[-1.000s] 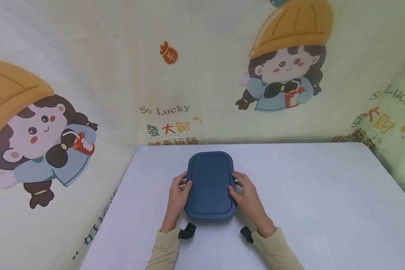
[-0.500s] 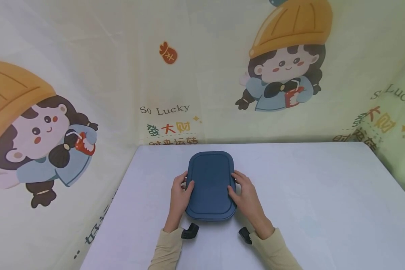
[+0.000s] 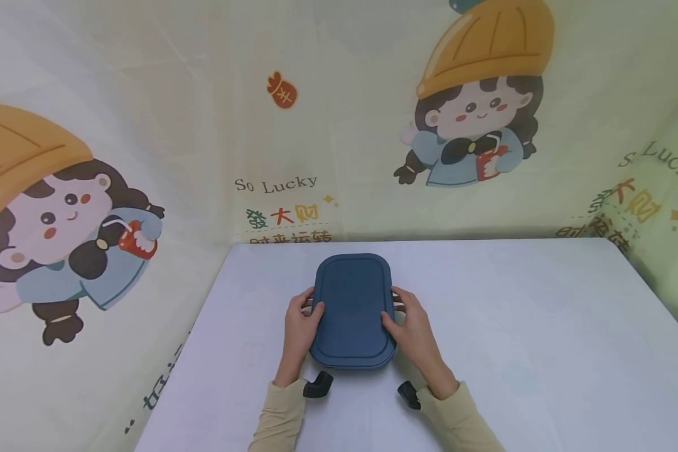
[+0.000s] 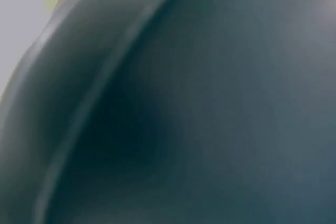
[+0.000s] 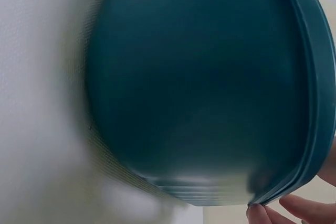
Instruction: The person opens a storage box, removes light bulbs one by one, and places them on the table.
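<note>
While left fingers (image 3: 319, 309) and right fingers (image 3: 389, 321) grip the box (image 3: 353, 307), the backdrop (image 3: 367, 125) reads "So Lucky".

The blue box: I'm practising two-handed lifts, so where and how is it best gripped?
Probably grip the blue box by its rim along both long sides, coming from left and right: the rim juts past the body below, giving the fingers a ledge.

White table (image 3: 531, 314) — behind it, a pale backdrop (image 3: 361, 125) printed with orange-hatted cartoon figures (image 3: 480, 119).
</note>
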{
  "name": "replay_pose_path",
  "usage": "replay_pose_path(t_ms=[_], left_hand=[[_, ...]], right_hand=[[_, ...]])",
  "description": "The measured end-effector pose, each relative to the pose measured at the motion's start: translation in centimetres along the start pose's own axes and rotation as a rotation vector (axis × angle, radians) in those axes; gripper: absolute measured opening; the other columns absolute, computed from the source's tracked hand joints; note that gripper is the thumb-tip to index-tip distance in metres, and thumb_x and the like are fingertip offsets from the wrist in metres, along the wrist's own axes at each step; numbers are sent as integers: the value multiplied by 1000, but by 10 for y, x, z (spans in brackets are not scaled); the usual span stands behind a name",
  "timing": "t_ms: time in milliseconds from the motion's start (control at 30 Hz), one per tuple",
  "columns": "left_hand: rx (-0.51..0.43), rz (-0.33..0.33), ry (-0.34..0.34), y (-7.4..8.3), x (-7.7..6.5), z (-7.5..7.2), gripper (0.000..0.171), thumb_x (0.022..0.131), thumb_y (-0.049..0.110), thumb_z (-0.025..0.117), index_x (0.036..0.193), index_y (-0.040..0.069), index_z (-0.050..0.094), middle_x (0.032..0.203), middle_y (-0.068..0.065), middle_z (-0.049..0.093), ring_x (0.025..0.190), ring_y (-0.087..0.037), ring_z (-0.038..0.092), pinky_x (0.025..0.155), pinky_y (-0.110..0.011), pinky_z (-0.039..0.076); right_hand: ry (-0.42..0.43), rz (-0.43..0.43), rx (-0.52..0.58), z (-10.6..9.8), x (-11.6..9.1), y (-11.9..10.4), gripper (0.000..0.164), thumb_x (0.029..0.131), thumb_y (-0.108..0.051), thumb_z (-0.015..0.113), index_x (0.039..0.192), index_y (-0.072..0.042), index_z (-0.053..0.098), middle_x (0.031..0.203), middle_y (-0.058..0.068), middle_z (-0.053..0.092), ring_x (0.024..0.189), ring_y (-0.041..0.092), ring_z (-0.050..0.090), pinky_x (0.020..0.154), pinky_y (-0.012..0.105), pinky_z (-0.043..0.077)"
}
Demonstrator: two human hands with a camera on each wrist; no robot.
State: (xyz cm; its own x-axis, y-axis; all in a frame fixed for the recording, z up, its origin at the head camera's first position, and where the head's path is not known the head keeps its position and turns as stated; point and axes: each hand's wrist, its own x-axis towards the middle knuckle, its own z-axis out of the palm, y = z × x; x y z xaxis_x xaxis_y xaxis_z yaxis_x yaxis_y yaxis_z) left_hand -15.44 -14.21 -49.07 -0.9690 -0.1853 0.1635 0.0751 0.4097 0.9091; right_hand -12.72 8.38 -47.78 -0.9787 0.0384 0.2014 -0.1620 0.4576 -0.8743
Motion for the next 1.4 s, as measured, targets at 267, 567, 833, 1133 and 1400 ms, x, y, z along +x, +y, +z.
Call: replay_pose_path(t_ms=[267,567,833,1133,1400], left_hand=[[-77,-61,-42,0,2,-6,44,92,11,68,135,3,59,124,-17,60,104,-26,58,83,-30,49],[-183,-130,-66,4,4,-13,47,90,11,72,136,8,60,130,-13,60,109,-24,56,83,-21,47],[-214,-174,-85,11,7,-20,49,90,11,73,137,8,59,122,-16,59,95,-16,55,76,-17,48],[-184,-172,-112,51,-3,-33,48,90,4,69,136,-1,57,120,-22,58,95,-21,55,74,-18,47],[-191,-167,-101,62,-6,-40,48,90,4,70,136,0,57,120,-22,58,96,-22,55,73,-18,48]], right_hand=[[38,-2,-30,-1,0,0,56,86,-5,75,136,2,53,126,22,60,101,34,65,90,48,53],[37,-24,42,-6,3,0,53,85,-2,75,134,1,56,127,20,60,95,30,65,90,45,54],[20,-38,125,-13,6,-1,46,86,4,72,130,1,60,131,18,60,112,30,62,89,40,55],[13,-38,139,-16,7,-6,47,86,3,72,131,2,60,133,19,58,113,31,61,89,40,55],[9,-59,161,-17,6,-12,46,87,3,71,131,2,60,132,19,58,113,31,61,89,42,55]])
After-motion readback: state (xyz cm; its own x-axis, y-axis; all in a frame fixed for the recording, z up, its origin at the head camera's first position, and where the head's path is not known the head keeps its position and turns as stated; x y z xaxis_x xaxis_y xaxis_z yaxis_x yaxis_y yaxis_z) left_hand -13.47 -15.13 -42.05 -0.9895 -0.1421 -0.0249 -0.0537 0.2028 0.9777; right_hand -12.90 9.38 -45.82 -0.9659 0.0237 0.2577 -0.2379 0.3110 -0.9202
